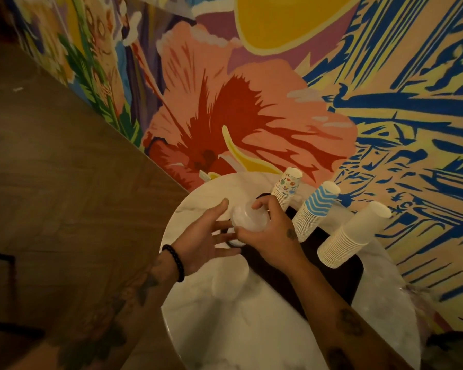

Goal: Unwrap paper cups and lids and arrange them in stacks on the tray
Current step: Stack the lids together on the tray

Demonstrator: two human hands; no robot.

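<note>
Lid stack (249,218) stands upright, gripped by the right hand (267,236).

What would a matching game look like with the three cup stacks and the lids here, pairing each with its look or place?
Things:
1. left cup stack
2. middle cup stack
3. right cup stack
4. lids

Descriptions:
A. blue zigzags
B. gripped by the right hand
C. plain white
D. colourful drawings

Pairs: 1-D, 2-A, 3-C, 4-B.
</note>
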